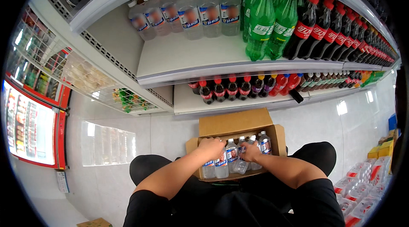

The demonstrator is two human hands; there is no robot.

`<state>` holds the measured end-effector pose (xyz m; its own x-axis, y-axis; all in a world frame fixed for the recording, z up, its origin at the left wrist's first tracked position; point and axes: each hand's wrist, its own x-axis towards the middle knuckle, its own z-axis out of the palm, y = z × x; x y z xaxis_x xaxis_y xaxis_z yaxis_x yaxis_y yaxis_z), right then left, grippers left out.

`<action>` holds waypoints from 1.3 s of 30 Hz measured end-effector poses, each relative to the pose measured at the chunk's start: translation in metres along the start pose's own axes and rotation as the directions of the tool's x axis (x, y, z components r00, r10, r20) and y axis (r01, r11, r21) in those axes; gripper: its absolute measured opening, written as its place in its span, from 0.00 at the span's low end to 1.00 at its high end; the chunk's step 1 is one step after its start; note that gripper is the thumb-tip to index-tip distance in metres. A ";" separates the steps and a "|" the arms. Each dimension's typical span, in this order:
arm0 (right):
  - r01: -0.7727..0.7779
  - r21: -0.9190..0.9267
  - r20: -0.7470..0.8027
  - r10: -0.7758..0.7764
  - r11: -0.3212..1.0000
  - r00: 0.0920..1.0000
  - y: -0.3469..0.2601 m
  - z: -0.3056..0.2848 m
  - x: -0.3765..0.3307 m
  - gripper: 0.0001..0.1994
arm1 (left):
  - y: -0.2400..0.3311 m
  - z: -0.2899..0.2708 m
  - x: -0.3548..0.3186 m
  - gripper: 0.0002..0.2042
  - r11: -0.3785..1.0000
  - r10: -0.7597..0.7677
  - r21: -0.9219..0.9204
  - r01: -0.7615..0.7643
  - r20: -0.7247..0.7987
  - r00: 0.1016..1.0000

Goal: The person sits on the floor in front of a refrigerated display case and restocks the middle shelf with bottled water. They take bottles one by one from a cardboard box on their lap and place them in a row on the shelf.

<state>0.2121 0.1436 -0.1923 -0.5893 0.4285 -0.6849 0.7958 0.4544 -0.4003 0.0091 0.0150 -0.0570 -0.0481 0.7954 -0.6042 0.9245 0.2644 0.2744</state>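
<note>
Cardboard box (238, 125) — bottles (232, 155) under both hands' fingers (216, 143).

Bright, even indoor light; the white shelves (200, 56) at upper centre shine, and window glare patches sit on the pale floor (110, 141) at left and right. Fisheye bending curves shelf edges, black vignette rings the frame, bottle labels look blurred

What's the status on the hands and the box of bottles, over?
Left hand gripping bottle tops in the cardboard box. Right hand closed on a clear bottle. Nothing blocking the box.
</note>
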 end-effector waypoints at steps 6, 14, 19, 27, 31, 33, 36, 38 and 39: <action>-0.002 0.137 -0.078 0.013 0.991 0.997 0.009 0.006 0.007 0.25 | 0.003 0.007 0.004 0.19 0.999 0.041 -0.002 -0.041 -0.018 0.999; 0.240 0.107 -0.421 -0.175 0.965 0.890 -0.030 -0.018 -0.035 0.20 | 0.005 0.017 0.003 0.32 0.972 0.079 -0.218 -0.091 -0.067 0.995; 0.471 0.382 -0.531 -0.228 0.795 0.816 -0.064 -0.058 -0.063 0.19 | 0.008 0.026 0.006 0.45 0.883 -0.002 -0.444 -0.150 -0.324 0.946; 0.656 0.327 -0.583 -0.401 0.680 0.707 -0.099 -0.124 -0.106 0.22 | 0.022 -0.028 -0.003 0.36 0.619 -0.139 -0.776 -0.123 -0.263 0.955; 0.745 0.189 -0.628 -0.505 0.640 0.592 -0.102 -0.160 -0.108 0.24 | 0.011 -0.017 0.002 0.32 0.145 -0.029 -0.903 -0.406 -0.414 0.910; 0.768 0.291 -0.599 -0.517 0.571 0.611 -0.108 -0.169 -0.109 0.25 | -0.002 -0.020 0.002 0.30 0.046 -0.051 -0.910 -0.413 -0.415 0.908; 0.821 0.097 -0.599 -0.625 0.563 0.500 -0.107 -0.166 -0.109 0.27 | -0.019 -0.038 -0.010 0.31 -0.146 -0.134 -0.936 -0.322 -0.303 0.943; 0.839 -0.016 -0.563 -0.699 0.543 0.442 -0.110 -0.169 -0.113 0.26 | -0.032 -0.046 -0.019 0.34 -0.200 -0.211 -0.877 -0.438 -0.398 0.893; 0.844 -0.084 -0.555 -0.729 0.530 0.402 -0.110 -0.172 -0.114 0.26 | -0.037 -0.050 -0.025 0.35 -0.223 -0.252 -0.840 -0.495 -0.440 0.862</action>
<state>0.1672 0.1790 0.0347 -0.8941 0.2743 0.3539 -0.0877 0.6678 -0.7392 -0.0427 0.0129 -0.0149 -0.4411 0.8589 -0.2602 -0.4998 0.0057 0.8661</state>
